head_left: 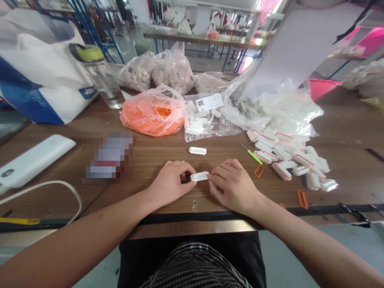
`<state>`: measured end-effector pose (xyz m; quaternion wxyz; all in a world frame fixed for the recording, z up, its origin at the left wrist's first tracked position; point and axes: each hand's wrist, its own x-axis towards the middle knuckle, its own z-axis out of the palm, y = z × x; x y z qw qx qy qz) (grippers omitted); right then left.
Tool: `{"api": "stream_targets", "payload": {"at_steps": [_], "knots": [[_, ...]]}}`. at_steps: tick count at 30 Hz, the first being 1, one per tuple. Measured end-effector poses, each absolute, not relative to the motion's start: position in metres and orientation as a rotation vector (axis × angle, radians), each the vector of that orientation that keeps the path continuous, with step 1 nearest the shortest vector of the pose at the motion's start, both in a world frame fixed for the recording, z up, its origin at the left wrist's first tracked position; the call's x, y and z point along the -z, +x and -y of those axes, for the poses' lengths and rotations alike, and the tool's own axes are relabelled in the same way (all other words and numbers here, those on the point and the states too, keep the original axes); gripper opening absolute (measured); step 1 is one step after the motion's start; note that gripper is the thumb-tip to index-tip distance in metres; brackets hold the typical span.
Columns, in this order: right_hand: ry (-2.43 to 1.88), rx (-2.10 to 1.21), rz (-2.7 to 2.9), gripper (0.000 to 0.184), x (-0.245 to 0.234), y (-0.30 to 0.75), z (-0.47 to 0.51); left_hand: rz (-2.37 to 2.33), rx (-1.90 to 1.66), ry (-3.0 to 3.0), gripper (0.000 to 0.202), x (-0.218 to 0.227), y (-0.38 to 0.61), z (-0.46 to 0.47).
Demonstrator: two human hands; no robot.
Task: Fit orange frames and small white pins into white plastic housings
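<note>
Checked cloth is lying over the person's lap, and two bare forearms are reaching forward from it to the wooden table. Near the table edge, the left hand and the right hand are holding one small white piece between them in a narrow pinch, with fingertips closing on its two ends.

This piece is small, so uneven finger pressure could be making it slip, and it could drop over the near edge. One more white piece is lying alone just ahead of the hands. To the right, a loose pile of roughly twenty white pieces is spreading out from a clear bag; they are overlapping, so I cannot count them exactly. A careless wrist movement could be scattering them, and they could be knocking the one green tool or the two orange frames.

Farther back, one orange bag is sitting beside one labelled bag of white pieces. One glass bottle is standing behind them and could spill if someone is bumping it. On the left, one power bank is lying beside one blurred object that I cannot identify.
</note>
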<state>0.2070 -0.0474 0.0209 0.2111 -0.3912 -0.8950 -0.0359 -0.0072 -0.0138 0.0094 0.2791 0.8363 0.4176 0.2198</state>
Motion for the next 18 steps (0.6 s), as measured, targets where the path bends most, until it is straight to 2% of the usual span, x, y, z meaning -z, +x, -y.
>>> {"api": "stream_targets", "payload": {"at_steps": [3,6,9,13,18], "knots": [[-1.314,-0.150,2.382,0.024,-0.029,0.231,0.033,-1.123,-0.582,2.247,0.007,-0.010,-0.008,0.014],[-1.924,0.035,2.294,0.031,-0.037,0.265,0.014,-1.150,-0.575,2.250,0.008,-0.009,-0.007,0.014],[-2.305,0.175,2.399,0.034,-0.041,0.283,-0.001,-1.157,-0.573,2.246,0.008,-0.009,-0.006,0.014],[-2.442,0.257,2.448,0.034,-0.038,0.283,-0.008,-1.153,-0.571,2.239,0.008,-0.009,-0.006,0.013],[-2.283,0.108,2.371,0.037,-0.030,0.289,-0.015,-1.157,-0.571,2.230,0.008,-0.009,-0.007,0.013]]}}
